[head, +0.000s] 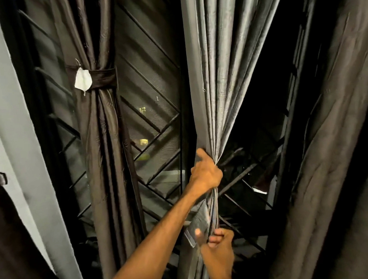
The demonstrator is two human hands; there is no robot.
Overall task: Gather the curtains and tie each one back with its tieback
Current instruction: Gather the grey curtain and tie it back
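Note:
A silver-grey curtain (220, 72) hangs in the middle, drawn into a narrow bundle. My left hand (206, 174) grips that bundle at its waist. Below it my right hand (217, 243) is curled round the lower folds, its thumb beside a flat grey strip of fabric (198, 222) that hangs along the bundle; whether this strip is the tieback I cannot tell. To the left, a dark brown curtain (105, 144) hangs gathered, held by a dark band (105, 78) that carries a white tag (82, 79).
Behind the curtains is a window with a black diagonal grille (154, 124) and night outside. A loose dark curtain (330, 152) fills the right side. A pale wall strip (16, 128) and another dark curtain (12, 236) stand at the far left.

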